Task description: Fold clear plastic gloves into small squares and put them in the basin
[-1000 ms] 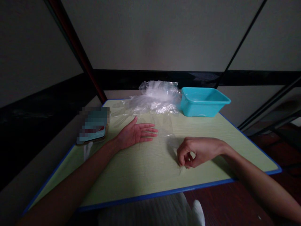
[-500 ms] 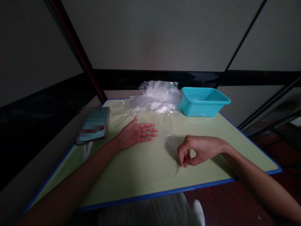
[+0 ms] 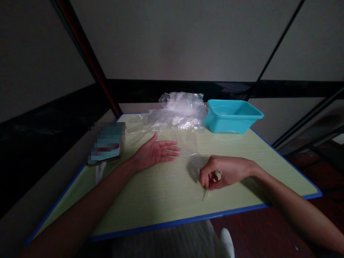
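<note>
A thin, clear plastic bag [image 3: 191, 152] lies flat on the table in front of me, its outline hard to see. With the thumb up and fingers stretched out, my left hand [image 3: 156, 154] rests on edge at the bag's left part, palm turned to the right and holding nothing. My right hand [image 3: 217, 173] pinches the bag's near right edge between thumb and fingertips, and a small corner of film pokes out below them. Behind both hands is a crumpled heap of clear plastic bags [image 3: 180, 109].
A turquoise plastic basin [image 3: 228, 123] stands at the back right of the pale table [image 3: 129, 211], which has a blue edge. On the left lies a blurred-out flat object [image 3: 107, 143], with a white strip [image 3: 100, 172] beside it. A wall closes off the back.
My right hand has shifted slightly to the left, still pinching the bag's edge, and the film corner under it tilts differently. My left hand has not moved.
</note>
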Demonstrator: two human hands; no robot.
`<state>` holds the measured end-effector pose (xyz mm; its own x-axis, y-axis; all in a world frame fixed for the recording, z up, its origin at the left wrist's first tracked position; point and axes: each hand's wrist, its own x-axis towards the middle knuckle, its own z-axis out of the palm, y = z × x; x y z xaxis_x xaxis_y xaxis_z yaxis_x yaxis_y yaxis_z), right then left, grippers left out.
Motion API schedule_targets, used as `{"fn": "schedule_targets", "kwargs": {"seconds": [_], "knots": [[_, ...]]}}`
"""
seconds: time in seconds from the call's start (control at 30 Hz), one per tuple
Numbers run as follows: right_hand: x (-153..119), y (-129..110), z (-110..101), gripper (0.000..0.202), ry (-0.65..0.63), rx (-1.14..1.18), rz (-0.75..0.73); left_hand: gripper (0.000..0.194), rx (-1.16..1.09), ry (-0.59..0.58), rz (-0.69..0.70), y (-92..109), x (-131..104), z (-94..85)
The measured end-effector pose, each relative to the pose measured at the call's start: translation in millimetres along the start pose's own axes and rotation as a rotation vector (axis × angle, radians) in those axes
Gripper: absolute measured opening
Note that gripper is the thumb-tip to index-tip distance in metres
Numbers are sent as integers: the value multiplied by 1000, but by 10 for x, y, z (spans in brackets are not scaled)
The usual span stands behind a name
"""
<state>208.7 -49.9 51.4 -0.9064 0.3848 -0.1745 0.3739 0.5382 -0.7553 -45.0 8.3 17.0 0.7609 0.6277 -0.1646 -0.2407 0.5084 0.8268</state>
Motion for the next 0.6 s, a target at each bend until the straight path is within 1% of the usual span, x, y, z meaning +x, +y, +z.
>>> {"fn": "schedule_targets", "kwargs": {"seconds": [0.33, 0.6], "knots": [[-2, 15, 2, 15, 46, -43, -42, 64, 12, -12, 1, -7, 1, -8], [10, -16, -17, 13, 123, -20, -100, 65, -14, -52, 12, 10, -18, -20]]}}
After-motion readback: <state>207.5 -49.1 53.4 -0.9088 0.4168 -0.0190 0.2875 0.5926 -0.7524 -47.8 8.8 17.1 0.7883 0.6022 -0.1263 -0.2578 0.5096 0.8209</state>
